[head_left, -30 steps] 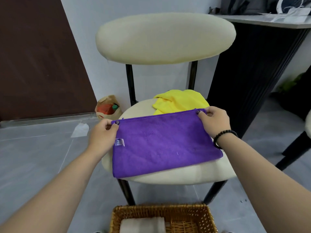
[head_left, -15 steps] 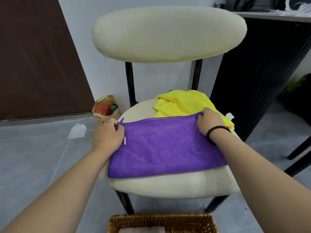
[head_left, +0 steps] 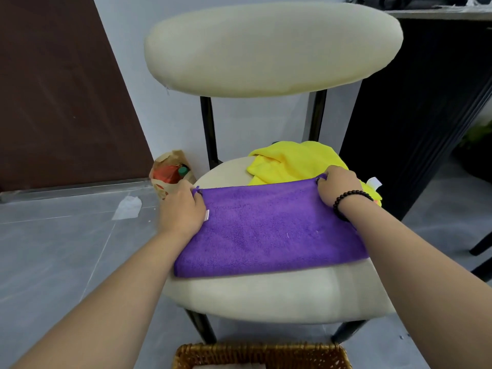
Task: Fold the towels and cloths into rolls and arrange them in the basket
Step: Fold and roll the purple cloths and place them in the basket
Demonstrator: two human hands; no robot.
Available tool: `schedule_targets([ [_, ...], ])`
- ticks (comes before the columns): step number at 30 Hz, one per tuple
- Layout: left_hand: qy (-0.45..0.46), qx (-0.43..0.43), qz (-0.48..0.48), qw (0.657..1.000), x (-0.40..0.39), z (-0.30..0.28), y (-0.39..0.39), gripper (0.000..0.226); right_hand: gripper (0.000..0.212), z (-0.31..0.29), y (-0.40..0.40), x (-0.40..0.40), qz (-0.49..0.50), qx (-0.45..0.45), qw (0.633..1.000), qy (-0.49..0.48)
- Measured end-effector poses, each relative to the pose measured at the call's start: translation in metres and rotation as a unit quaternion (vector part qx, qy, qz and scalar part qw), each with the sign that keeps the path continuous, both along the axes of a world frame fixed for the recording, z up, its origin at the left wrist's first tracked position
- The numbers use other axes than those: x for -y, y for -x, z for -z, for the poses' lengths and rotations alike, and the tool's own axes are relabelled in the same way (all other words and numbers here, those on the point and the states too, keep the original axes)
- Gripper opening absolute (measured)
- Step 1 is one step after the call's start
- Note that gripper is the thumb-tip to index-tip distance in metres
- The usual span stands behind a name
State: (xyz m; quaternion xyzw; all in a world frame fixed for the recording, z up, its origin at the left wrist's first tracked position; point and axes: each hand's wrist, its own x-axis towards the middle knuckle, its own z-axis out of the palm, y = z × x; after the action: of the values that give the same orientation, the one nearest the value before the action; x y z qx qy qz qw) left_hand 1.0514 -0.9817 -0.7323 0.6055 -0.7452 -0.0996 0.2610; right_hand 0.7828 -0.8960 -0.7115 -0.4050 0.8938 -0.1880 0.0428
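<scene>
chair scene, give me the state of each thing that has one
purple cloth: folded flat on the chair seat, not rolled
yellow cloth: crumpled, unfolded
left hand: pinching purple cloth's far left corner
right hand: pinching far right corner
basket: on floor, contents mostly out of view

No legible text; white tag [head_left: 206, 215] on purple cloth [head_left: 269, 230] too small & blurred to read.

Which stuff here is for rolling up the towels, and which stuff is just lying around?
For the job:
purple towel, flat on the chair seat, pinched at its far corners by the left hand and right hand
yellow cloth, crumpled behind it
wicker basket on the floor

Just lying about:
paper bag by the wall
scrap of white paper on the floor
</scene>
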Motion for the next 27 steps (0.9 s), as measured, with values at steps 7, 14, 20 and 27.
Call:
schedule_targets([
  [7, -0.033, 0.033, -0.003, 0.999, 0.014, 0.002, 0.004, 0.015, 0.014, 0.009, 0.003, 0.010, 0.026, -0.010, 1.000, 0.002],
  [14, -0.056, -0.010, 0.048, 0.997, 0.029, 0.010, 0.004, 0.015, 0.021, 0.010, 0.010, 0.011, -0.025, 0.006, 0.999, 0.023],
  [20, -0.056, -0.079, 0.055, 0.994, 0.022, 0.006, 0.002, 0.014, 0.017, 0.004, 0.010, 0.002, -0.043, 0.051, 0.997, 0.038],
  [27, -0.024, -0.148, 0.049, 0.988, 0.010, 0.004, -0.008, 0.013, 0.011, 0.003, 0.005, -0.008, -0.005, 0.176, 0.977, 0.124],
])
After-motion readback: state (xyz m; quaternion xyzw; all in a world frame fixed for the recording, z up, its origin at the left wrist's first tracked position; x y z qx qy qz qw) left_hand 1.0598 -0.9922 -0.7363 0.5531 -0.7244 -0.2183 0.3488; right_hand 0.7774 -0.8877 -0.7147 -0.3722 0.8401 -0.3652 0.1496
